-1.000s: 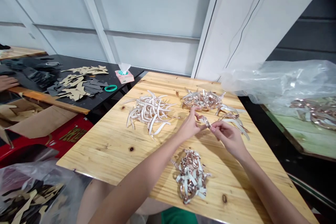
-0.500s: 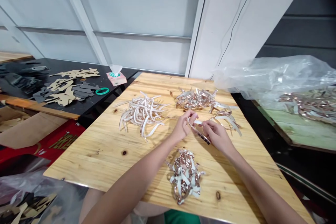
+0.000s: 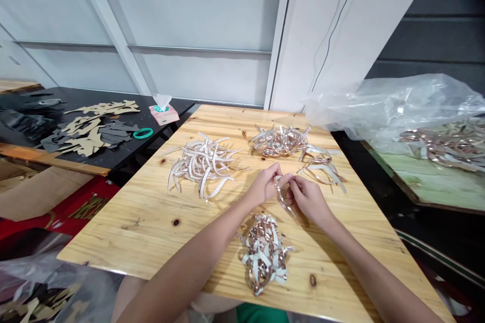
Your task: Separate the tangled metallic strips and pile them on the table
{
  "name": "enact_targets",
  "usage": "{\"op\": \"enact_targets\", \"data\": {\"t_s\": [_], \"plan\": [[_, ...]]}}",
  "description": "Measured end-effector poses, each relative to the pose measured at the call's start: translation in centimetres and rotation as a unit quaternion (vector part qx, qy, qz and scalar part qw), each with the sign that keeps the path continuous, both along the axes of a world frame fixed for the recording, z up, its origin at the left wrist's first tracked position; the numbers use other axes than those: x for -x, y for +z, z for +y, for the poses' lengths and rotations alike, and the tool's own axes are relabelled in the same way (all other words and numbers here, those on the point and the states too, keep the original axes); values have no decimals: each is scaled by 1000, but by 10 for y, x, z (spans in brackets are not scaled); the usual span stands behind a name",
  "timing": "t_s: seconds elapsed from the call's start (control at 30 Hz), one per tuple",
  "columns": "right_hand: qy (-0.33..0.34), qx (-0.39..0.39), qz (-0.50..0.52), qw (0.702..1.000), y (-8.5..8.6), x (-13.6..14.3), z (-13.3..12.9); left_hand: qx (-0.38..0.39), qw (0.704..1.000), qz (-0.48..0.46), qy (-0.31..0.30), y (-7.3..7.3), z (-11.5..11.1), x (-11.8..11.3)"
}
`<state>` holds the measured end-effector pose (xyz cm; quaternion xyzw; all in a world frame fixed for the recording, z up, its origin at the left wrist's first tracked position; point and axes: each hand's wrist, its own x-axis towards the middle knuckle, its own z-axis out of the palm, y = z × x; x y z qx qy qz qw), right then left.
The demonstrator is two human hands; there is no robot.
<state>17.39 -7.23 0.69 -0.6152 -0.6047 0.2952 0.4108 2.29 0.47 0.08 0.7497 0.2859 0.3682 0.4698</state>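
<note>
Above the middle of the wooden table, my left hand (image 3: 268, 181) and my right hand (image 3: 306, 196) meet at the fingertips. Between them is a thin strip (image 3: 282, 196), shiny rose-gold on one side and whitish on the other, its end hanging down between the hands. Both hands pinch it; the exact grip is partly hidden by the fingers. Near my forearms lies a pile of curled rose-gold and white strips (image 3: 265, 252). To the left is a heap of mostly white strips (image 3: 204, 164). Beyond my hands sits a shiny rose-gold heap (image 3: 279, 141), with a few loose strips (image 3: 325, 166) beside it.
On the black table (image 3: 125, 154) at left are beige and grey cut pieces (image 3: 91, 136), a green tape ring (image 3: 143, 133) and a tissue pack (image 3: 164, 113). At right, clear plastic sheeting (image 3: 397, 103) covers part of a board (image 3: 420, 181) with more strips.
My hands have drawn closer together at the fingertips. The strip between them has turned and now hangs more steeply. The whole view has shifted slightly.
</note>
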Motion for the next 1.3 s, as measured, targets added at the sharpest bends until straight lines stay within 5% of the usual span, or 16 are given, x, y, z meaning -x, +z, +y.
{"op": "enact_targets", "data": {"t_s": [0.23, 0.47, 0.63, 0.83, 1.03, 1.3], "plan": [[-35, 66, 103, 992, -3, 2, 0, -64, 998, 6, -17, 7, -11, 2], [-43, 64, 257, 963, 5, 1, 2, -1, 999, -24, 25, 2, -10, -3], [-11, 41, 189, 981, 5, 4, 1, 19, 997, -20, 73, -3, -2, -5], [-26, 17, 36, 999, -5, 0, 3, 4, 998, -29, 47, -4, -5, -4], [-66, 10, -108, 992, -6, 1, 4, -15, 999, -24, 28, -3, -8, -2], [-92, -18, -158, 983, -5, 6, 2, -19, 999, -33, 2, 0, -9, -1]]}}
